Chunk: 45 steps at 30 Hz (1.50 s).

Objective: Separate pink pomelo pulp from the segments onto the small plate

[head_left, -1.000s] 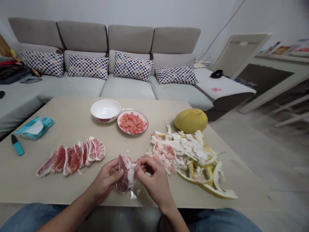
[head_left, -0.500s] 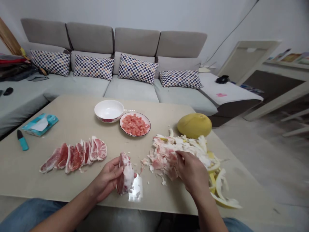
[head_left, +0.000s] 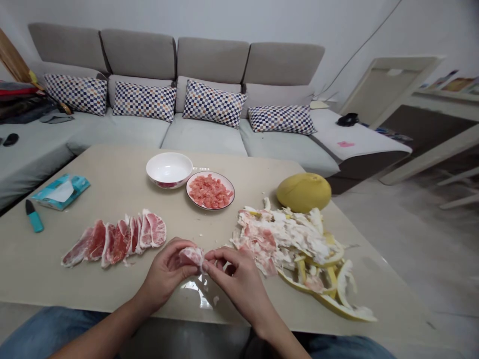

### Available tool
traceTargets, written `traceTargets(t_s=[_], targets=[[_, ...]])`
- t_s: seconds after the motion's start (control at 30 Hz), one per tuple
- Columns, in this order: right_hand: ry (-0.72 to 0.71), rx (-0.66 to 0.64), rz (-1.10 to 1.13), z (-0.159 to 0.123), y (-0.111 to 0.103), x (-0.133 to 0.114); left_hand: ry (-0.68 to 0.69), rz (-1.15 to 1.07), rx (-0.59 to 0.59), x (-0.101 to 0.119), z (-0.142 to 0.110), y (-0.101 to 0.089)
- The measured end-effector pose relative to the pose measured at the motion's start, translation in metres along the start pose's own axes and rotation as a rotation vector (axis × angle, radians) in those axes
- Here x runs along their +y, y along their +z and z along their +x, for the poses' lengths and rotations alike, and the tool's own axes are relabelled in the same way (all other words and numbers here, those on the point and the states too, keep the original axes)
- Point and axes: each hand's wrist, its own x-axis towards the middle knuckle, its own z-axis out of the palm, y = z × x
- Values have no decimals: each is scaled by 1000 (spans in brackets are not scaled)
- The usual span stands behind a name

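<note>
A pomelo segment [head_left: 191,256], pink with white pith, is held in my left hand [head_left: 164,274] above the near edge of the table. My right hand [head_left: 239,279] pinches the white pith at the segment's right end with thumb and forefinger. Left of my hands, several pomelo segments [head_left: 121,238] lean in a row on the table. To the right spreads a heap of peeled pith and membrane [head_left: 277,234], with thick yellow rind pieces [head_left: 348,299] beside it. Beyond my hands stands a plate of pink pulp pieces [head_left: 210,191].
A white bowl [head_left: 169,170] touches or nearly touches the plate. A whole yellow pomelo [head_left: 304,192] sits behind the peel heap. At the far left lie a blue tissue pack [head_left: 62,192] and a knife with a teal handle [head_left: 35,219]. A grey sofa [head_left: 205,134] lines the table's far side.
My right hand has moved left from the peel heap to the pomelo segment and now pinches its pith. My left hand has turned the segment from upright to lying more level.
</note>
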Motion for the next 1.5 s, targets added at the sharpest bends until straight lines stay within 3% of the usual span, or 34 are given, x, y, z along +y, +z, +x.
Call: traceTargets(t_s=[0.2, 0.43, 0.6, 0.73, 0.93, 1.13, 1.3, 1.5], targets=[[89, -83, 129, 9, -6, -14, 285, 354, 27, 7, -2, -5], [-7, -24, 80, 9, -1, -21, 383, 447, 21, 9, -8, -9], [74, -55, 236, 12, -2, -20, 262, 359, 37, 16, -3, -5], [175, -100, 415, 17, -2, -19, 98, 122, 100, 11, 2, -6], [142, -102, 445, 18, -1, -15, -142, -202, 119, 10, 0, 0], [144, -94, 411, 11, -11, -14, -230, -367, 81, 16, 1, 5], [12, -23, 346, 7, -21, -14, -235, -417, 103, 13, 3, 0], [-170, 93, 204, 9, -12, -6, -274, -380, 123, 15, 4, 5]])
